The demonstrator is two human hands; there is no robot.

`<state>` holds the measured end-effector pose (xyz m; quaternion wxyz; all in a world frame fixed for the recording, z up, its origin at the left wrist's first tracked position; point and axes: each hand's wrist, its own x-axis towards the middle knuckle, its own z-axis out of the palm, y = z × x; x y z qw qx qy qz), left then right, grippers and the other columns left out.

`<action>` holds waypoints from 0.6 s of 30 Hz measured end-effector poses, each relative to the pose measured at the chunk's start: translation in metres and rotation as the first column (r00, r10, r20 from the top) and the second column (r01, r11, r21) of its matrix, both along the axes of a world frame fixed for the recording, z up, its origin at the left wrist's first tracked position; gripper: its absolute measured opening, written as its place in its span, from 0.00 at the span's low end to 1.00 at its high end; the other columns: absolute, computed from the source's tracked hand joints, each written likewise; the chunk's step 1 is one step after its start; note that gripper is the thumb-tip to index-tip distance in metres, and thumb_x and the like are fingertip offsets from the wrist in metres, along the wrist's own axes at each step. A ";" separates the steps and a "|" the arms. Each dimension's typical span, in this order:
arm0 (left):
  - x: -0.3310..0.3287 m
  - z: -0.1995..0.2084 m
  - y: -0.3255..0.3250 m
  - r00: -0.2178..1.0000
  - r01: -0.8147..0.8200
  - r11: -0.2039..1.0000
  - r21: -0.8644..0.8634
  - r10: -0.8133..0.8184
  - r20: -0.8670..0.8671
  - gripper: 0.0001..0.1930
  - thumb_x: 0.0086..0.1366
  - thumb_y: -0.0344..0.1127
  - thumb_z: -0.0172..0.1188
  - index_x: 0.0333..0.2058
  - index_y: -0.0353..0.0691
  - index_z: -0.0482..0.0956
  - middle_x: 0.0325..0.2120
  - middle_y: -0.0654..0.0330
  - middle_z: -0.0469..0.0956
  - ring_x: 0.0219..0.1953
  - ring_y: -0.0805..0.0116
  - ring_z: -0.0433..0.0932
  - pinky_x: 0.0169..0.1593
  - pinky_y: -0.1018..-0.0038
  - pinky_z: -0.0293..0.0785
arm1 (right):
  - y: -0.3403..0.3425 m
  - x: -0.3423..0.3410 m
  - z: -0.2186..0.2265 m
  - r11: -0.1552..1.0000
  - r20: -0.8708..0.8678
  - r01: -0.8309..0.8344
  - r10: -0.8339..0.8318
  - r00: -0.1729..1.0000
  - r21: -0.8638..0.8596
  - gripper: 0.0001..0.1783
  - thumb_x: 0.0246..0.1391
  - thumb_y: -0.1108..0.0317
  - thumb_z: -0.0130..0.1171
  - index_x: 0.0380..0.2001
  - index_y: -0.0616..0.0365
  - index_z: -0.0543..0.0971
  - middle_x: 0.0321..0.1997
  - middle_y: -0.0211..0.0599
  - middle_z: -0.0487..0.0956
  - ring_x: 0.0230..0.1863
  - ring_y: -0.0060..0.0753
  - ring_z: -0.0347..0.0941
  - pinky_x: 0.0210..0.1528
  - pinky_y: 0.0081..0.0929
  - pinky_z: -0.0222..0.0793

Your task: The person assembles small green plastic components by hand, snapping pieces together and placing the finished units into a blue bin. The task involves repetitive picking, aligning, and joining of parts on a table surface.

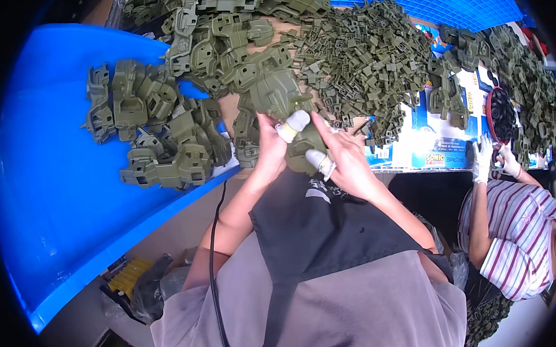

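An olive-green plastic toy vehicle shell (pixel 279 91) is in front of me at the table's near edge. My left hand (pixel 273 143) grips its lower left side, with a white-wrapped thumb laid across it. On the other side, my right hand (pixel 350 164) holds the shell's near end between a stretched index finger and a white-wrapped thumb. The fingers beneath the shell are hidden. Beyond my hands lies a large heap of small olive-green clip-like pieces (pixel 372 58). More vehicle shells (pixel 165 141) are piled to the left of my left hand.
A blue plastic sheet or tray (pixel 55 183) spreads along the left. At the far right is a blue basket (pixel 432 2). A person in a striped shirt (pixel 516 225), with white-gloved hands (pixel 483 159), works beside a red bowl of black parts (pixel 502 115). A black cable (pixel 213 263) hangs near my left arm.
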<state>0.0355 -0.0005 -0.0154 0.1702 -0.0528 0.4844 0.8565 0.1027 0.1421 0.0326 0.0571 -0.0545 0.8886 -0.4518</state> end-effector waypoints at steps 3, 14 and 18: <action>-0.005 0.004 -0.011 0.999 0.002 0.995 -0.096 -0.006 -0.035 0.24 0.58 0.30 0.58 0.52 0.42 0.60 0.42 0.59 0.73 0.41 0.66 0.76 0.42 0.67 0.78 | 0.017 -0.002 -0.017 0.904 -0.013 -0.051 0.051 0.999 -0.425 0.35 0.54 0.62 0.52 0.63 0.56 0.53 0.61 0.51 0.60 0.59 0.44 0.60 0.60 0.33 0.55; 0.006 0.019 -0.016 0.831 -0.340 0.817 -0.465 0.030 -0.556 0.52 0.52 0.46 0.64 0.64 0.50 0.33 0.58 0.50 0.52 0.61 0.52 0.54 0.62 0.56 0.51 | 0.060 0.013 -0.029 0.925 0.251 0.199 -0.119 0.961 -0.323 0.37 0.45 0.61 0.63 0.59 0.54 0.61 0.52 0.50 0.71 0.53 0.44 0.69 0.54 0.35 0.63; 0.018 0.077 0.008 0.323 -0.346 0.186 -0.920 -0.897 -0.303 0.44 0.45 0.45 0.65 0.60 0.43 0.54 0.52 0.45 0.64 0.59 0.47 0.57 0.62 0.47 0.39 | 0.062 0.015 0.006 0.998 0.205 -0.053 0.056 0.977 -0.025 0.36 0.41 0.70 0.59 0.57 0.61 0.62 0.53 0.54 0.69 0.54 0.52 0.66 0.55 0.36 0.62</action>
